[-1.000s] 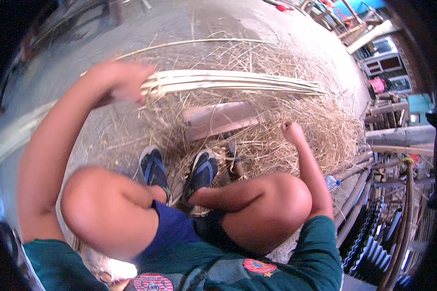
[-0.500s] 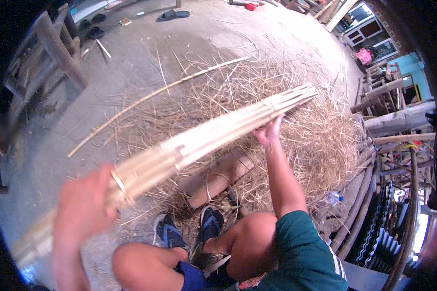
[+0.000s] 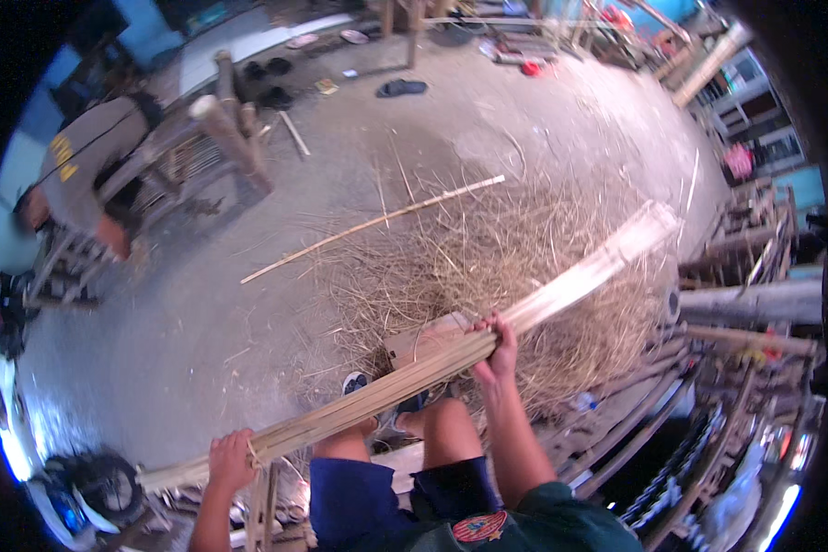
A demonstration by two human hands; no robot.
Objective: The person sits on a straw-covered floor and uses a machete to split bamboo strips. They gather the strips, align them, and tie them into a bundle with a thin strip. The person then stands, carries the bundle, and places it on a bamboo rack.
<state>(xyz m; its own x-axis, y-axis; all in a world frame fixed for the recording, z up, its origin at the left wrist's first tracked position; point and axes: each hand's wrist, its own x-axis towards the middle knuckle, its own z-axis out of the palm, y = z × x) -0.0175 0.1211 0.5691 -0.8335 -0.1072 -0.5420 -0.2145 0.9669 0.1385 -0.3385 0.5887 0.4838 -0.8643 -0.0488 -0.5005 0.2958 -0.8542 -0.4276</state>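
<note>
A long bundle of pale split bamboo strips [image 3: 368,400] lies slantwise across my front, its near end low at the left and its fanned end far right. My left hand [image 3: 233,460] is closed round it near the left end, beside a thin tie. Farther along, past the middle, my right hand [image 3: 497,348] grips the bundle, fingers over the top edge. Under and behind the strips, a wooden block [image 3: 405,348] is partly hidden. Beyond it spreads a heap of thin bamboo shavings [image 3: 561,248]. A single long strip [image 3: 368,225] rests on the floor at the heap's far left.
Another person [image 3: 101,156] bends over by a wooden bench [image 3: 184,156] at the far left. A dark slipper [image 3: 402,88] lies on the far floor. Thick poles [image 3: 754,304] and stacked bamboo fill the right side. At the lower left stands a wheel [image 3: 106,488].
The bundle has come lower and closer to my body, with both hands still on it. My view has shifted, bringing the other person at the left more fully into sight.
</note>
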